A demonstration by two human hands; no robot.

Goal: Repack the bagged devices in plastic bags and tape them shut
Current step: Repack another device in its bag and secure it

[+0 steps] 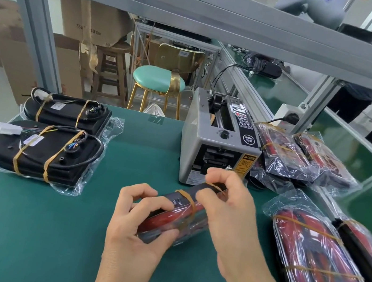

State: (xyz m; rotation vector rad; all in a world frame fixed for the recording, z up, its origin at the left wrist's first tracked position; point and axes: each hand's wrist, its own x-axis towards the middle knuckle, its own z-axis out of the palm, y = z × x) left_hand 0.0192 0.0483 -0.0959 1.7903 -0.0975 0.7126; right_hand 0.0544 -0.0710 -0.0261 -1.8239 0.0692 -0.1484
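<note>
while the left hand (141, 217) grips the bagged device (180, 212) at lower centre, right hand (222, 197) fingers pinch its far end; keep the fold flat, then tape from the dispenser (216, 146).

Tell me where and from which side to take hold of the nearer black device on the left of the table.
Grip the nearer black device across its short width, in the bare middle stretch between its two tan bands, coming from above. It lies flat in an open clear bag, so the long rounded sides are free. Avoid the far end, where loose wires and a white connector stick out. Probably easiest with the left hand, once it is free.
</note>
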